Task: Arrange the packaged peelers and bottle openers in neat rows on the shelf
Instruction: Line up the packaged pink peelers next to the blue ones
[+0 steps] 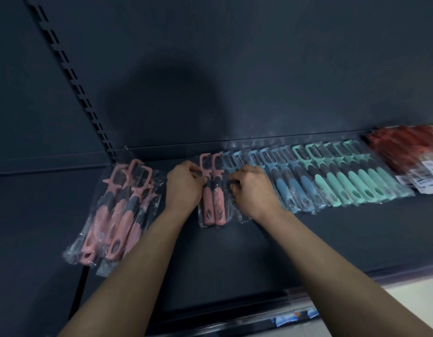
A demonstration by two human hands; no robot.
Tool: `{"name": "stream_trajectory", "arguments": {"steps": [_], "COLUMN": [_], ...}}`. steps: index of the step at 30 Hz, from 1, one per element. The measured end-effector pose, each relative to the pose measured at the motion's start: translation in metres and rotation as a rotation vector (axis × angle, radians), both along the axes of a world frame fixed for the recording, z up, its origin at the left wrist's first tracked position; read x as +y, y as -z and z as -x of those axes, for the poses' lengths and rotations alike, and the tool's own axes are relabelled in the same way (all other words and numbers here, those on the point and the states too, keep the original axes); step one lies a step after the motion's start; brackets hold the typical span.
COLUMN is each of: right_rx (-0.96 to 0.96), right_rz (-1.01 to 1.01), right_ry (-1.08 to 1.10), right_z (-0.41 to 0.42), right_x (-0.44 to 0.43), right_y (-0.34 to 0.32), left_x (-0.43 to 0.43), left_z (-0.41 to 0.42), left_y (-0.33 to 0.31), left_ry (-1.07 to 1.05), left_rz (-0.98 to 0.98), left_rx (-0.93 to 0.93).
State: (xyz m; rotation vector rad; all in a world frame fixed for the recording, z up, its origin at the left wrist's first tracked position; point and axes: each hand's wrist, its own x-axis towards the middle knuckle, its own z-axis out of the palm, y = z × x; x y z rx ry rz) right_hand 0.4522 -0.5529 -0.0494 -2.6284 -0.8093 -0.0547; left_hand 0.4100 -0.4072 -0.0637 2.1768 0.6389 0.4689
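Left hand [184, 183] pinches pink peeler pair [213, 190]; right hand [252, 190] presses blue row's [286, 181] edge; shelf [235, 251] front bare.

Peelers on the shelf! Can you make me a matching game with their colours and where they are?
Things:
1. pink peelers in a loose pile
2. two pink peelers
3. mint green peelers
4. red packages

Places:
A. far right end
B. between the two hands
C. far left
D. right of the blue peelers

Pairs: 1-C, 2-B, 3-D, 4-A
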Motion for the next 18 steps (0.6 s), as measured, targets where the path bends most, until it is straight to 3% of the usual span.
{"name": "stream_trajectory", "arguments": {"steps": [18], "right_rx": [0.063], "right_rz": [-0.15], "right_ry": [0.072], "right_z": [-0.0023], "right_x": [-0.0075], "right_y": [-0.0022], "left_x": [-0.009], "left_z": [0.0017], "left_y": [0.0014], "left_ry": [0.043], "left_rz": [0.044], "left_rx": [0.0]}}
